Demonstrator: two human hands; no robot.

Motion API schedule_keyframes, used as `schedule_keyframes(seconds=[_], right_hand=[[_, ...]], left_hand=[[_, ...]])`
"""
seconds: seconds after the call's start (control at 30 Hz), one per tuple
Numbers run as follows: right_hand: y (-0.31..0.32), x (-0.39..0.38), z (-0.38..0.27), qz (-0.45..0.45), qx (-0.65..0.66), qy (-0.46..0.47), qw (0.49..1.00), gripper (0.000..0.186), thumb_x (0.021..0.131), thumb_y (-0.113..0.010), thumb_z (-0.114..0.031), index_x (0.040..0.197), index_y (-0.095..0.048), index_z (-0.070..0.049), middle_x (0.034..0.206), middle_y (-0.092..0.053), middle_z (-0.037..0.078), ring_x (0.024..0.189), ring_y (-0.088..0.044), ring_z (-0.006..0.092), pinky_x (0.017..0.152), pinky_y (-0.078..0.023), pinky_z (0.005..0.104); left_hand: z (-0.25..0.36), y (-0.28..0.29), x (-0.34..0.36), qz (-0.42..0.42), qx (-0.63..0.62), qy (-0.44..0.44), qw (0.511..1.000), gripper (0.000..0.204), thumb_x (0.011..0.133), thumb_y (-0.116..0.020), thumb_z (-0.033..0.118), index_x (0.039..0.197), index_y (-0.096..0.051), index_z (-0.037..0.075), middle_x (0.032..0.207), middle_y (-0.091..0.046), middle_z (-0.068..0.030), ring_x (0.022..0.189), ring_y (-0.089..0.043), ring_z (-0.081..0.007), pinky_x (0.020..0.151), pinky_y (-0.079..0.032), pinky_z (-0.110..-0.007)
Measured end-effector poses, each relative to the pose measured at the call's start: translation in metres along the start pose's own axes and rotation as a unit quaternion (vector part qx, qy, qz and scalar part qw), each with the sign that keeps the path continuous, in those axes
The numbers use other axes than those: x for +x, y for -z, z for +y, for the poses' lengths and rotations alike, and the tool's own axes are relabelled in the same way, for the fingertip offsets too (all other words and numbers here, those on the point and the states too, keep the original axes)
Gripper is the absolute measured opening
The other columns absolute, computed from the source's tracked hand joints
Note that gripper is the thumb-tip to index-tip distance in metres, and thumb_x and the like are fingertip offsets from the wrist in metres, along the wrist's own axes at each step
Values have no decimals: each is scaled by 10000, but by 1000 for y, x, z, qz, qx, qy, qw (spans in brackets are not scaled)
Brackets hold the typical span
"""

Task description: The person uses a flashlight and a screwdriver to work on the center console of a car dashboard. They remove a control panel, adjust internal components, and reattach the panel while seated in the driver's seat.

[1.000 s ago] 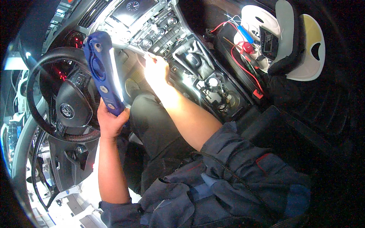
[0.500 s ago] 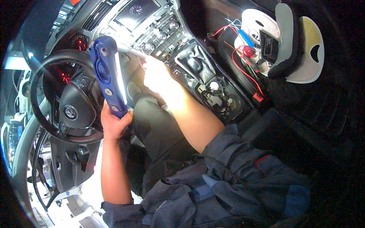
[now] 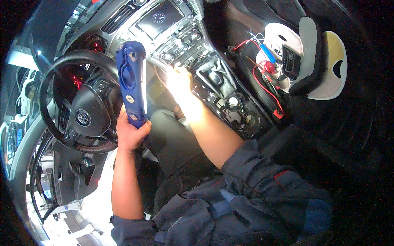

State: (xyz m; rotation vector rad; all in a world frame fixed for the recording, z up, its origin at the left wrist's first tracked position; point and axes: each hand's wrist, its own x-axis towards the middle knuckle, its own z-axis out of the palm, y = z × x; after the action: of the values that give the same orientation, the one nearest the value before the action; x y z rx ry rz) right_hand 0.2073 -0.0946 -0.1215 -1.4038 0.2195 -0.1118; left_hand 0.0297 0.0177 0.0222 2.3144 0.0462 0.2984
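Tilted straighter than before: blue lamp (image 3: pixel 133 88), clenched in left hand (image 3: pixel 132 134) — right hand (image 3: pixel 179 84) beside console's (image 3: pixel 189 58) left edge, grip — can't tell.

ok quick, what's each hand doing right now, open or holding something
Left hand: closed around the near end of the long blue work light.
Right hand: near the grey panel with round knobs; glare hides whether it grips anything.

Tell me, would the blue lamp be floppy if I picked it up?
Probably stiff: the blue lamp looks straight, though the left hand grips only one end. It might feel top-heavy, since most of it pokes past that hand.
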Motion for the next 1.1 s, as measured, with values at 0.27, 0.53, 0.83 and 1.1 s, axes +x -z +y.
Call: schedule_keyframes(seconds=[0.27, 0.53, 0.83, 1.1], right_hand=[[-1, -18, 2, -24, 44, -55, 997, 213, 900, -657, -190, 1038, -649, -28, 1077, -644, 198, 1074, -628, 396, 916, -516, 467], [3, -25, -6, -32, -151, 105, 982, 249, 979, -591, -218, 1187, -590, -81, 1198, -642, 222, 1109, -652, 392, 917, -532, 494], [5, -30, -8, -7, -16, 11, 1000, 152, 919, -598, -139, 1060, -650, -120, 1040, -617, 208, 949, -645, 414, 828, -537, 497], [6, -32, -8, 81, -216, 371, 899, 257, 951, -635, -242, 1140, -637, -68, 1187, -590, 239, 975, -621, 427, 884, -539, 462]], left_hand=[[-6, 2, 0, 0, 34, -7, 999, 494, 665, -806, 228, 1093, -693, 9, 1159, -674, -111, 1039, -662, -236, 947, -510, -366], [-3, 0, 0, 4, 2, -10, 1000, 473, 666, -800, 209, 1080, -691, 10, 1098, -681, -99, 996, -665, -234, 921, -515, -359], [0, 1, 0, 0, 24, -6, 1000, 452, 669, -796, 201, 1067, -694, 12, 1083, -676, -98, 988, -660, -221, 917, -512, -351], [0, 1, 0, 1, 14, -14, 1000, 470, 669, -799, 201, 1081, -692, 3, 1106, -671, -95, 1021, -650, -214, 942, -504, -350]])
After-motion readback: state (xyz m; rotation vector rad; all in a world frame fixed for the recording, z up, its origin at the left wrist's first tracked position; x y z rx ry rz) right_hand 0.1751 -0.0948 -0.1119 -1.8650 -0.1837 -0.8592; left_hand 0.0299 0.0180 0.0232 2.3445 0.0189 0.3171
